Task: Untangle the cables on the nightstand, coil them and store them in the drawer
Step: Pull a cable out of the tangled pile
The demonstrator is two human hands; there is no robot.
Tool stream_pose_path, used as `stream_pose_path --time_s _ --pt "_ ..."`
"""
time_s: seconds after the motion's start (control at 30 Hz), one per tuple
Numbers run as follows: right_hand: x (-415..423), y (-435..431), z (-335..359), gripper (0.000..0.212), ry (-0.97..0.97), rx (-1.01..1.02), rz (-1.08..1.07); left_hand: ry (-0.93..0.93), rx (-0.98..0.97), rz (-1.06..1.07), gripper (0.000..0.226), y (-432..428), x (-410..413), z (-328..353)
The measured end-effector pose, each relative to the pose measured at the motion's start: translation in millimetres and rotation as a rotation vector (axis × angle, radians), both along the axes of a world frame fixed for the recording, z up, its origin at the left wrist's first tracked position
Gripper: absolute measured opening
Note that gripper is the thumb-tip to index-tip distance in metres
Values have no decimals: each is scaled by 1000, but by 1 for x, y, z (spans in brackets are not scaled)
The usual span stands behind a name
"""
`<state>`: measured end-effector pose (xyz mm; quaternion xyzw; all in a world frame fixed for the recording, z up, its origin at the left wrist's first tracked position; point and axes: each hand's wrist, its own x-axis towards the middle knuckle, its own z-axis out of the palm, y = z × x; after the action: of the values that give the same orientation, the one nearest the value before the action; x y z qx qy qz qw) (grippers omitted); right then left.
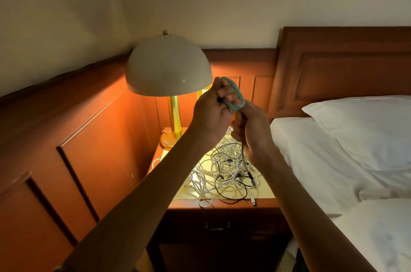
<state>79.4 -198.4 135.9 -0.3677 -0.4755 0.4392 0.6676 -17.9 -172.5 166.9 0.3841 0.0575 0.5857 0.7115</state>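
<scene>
- Head view: my left hand is raised at 12 o'clock from the nightstand. Its fingers are curled, and the teal cable is looped round them in several turns, so this hand grips the coil.
- My right hand sits at 4 o'clock of the left, close against it. Its fingers are closed round the teal cable's free length, which hangs down from my fist into the pile.
- I judge this one cable partly coiled. Its tail is not yet wound in, and I cannot tell whether the lower end is free of the other cables.
- The tangle of white and black cables lies spread over the nightstand top, at 6 o'clock from my hands. A white plug lies at the front edge, and none of the pile looks sorted.
- The drawer below the top is closed, at 6 o'clock of the pile, so nothing looks stored yet.
- What is left, as I reckon it: finish this coil, free and coil the rest, open the drawer and put them in. Most of the job lies ahead.
- The domed lamp glows at 10 o'clock of my hands, and the pillow lies at 3 o'clock.
</scene>
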Motion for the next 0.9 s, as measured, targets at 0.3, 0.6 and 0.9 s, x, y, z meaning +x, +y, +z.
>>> stream_pose_path --time_s 0.3,0.6,0.9 --pt "-6 -9 7 42 28 -212 8 61 29 199 37 1 4 -15" --pt "-4 0 -15 41 -538 176 -433 354 74 452 44 -8 4 -13" --pt "4 9 -11 37 -655 290 -295 545 203 762 45 -23 6 -25"
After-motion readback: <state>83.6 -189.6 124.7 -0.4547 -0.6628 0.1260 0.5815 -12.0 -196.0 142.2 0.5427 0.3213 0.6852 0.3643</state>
